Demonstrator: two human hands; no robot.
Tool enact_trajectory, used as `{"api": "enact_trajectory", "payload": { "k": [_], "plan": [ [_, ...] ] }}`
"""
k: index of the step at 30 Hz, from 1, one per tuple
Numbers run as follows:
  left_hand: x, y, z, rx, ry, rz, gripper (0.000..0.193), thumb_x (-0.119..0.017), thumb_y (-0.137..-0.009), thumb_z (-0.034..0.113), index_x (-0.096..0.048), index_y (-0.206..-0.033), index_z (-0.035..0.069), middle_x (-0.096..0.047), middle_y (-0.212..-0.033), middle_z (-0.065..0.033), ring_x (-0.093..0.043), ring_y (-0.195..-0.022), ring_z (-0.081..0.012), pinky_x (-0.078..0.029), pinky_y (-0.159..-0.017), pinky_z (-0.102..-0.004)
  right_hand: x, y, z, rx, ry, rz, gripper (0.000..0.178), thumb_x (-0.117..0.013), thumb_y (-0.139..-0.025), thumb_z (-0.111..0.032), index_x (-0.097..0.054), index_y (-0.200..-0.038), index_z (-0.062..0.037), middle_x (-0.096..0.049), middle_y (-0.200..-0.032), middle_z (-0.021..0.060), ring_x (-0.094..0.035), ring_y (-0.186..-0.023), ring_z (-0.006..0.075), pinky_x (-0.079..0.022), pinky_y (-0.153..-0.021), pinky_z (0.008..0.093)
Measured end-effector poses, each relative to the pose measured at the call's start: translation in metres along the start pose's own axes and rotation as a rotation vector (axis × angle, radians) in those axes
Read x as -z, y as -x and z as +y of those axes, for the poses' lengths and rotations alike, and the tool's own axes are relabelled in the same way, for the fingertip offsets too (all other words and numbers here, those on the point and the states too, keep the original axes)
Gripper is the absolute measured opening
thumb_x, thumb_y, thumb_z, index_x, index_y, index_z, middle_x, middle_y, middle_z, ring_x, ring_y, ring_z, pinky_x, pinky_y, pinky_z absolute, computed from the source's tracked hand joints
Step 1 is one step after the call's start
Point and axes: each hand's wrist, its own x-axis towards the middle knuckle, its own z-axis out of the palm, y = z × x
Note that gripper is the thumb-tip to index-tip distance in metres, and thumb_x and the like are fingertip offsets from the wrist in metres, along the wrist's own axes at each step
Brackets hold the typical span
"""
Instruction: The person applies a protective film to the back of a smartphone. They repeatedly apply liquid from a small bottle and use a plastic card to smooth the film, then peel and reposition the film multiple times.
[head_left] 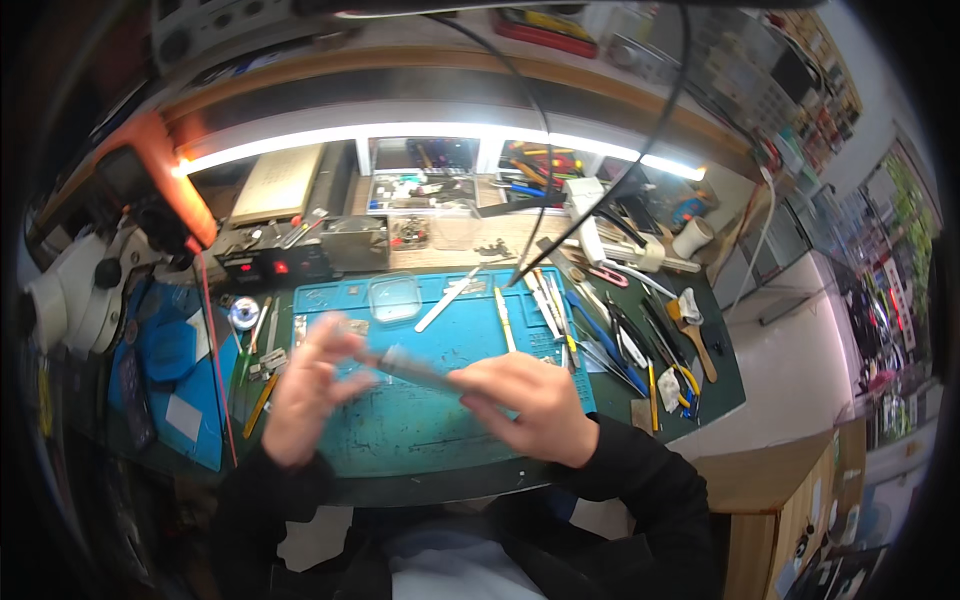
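Head view: I hold both hands over the teal mat (430, 420) on my counter.
Tool: a slim grey rod-shaped tool (412, 368), blurred.
Right hand (530, 405): clenched around its near end.
Left hand (305, 390): fingertips pinching its far tip.

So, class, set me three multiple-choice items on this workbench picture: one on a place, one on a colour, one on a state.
1. Where do the spare hand tools lie?
A. right of the mat
B. on the microscope
C. on the floor

2. What colour is the work mat?
A. red
B. teal blue
C. white

3. How is the grey rod-like tool held?
A. lying alone on the mat
B. hanging from a cable
C. between both hands

Answers:
1 A, they fan out along the mat's right edge.
2 B, its bare surface shows teal blue.
3 C, the right hand grips one end and the left hand meets the other.
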Motion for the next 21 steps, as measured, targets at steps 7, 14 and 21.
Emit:
{"api": "enact_trajectory", "payload": {
  "k": [7,14,21],
  "plan": [
    [-0.016,0.008,0.031,-0.134,-0.613,-0.269,0.082,-0.071,-0.103,0.044,-0.038,-0.161,-0.003,-0.053,-0.154,-0.02,-0.049,-0.147,-0.0327,-0.036,-0.125,-0.0487,-0.029,0.007,-0.013,0.432,0.648,-0.017,0.036,-0.067,-0.089,-0.013,-0.073,-0.121,0.0027,-0.071,-0.115,0.0093,-0.068,-0.1,0.0177,-0.052,-0.073,0.0262],
    [-0.031,0.008,0.019,-0.26,-0.96,-0.565,0.095,-0.091,-0.081,0.023,-0.042,-0.159,0.0,-0.052,-0.154,-0.0231,-0.047,-0.147,-0.0421,-0.033,-0.127,-0.0559,-0.005,0.039,-0.019,0.173,0.313,-0.036,0.025,-0.067,-0.09,-0.009,-0.074,-0.113,-0.0007,-0.074,-0.117,0.0106,-0.073,-0.102,0.022,-0.057,-0.078,0.0341],
    [-0.037,0.001,0.014,-0.302,-0.948,-0.599,0.101,-0.095,-0.07,0.013,-0.045,-0.156,-0.002,-0.054,-0.15,-0.0224,-0.051,-0.138,-0.0438,-0.043,-0.117,-0.0495,0.075,0.071,0.014,-0.567,0.468,0.075,0.013,-0.081,-0.092,-0.019,-0.075,-0.097,-0.0082,-0.069,-0.086,0.0058,-0.071,-0.082,0.0258,-0.056,-0.071,0.0379]
  ]
}}
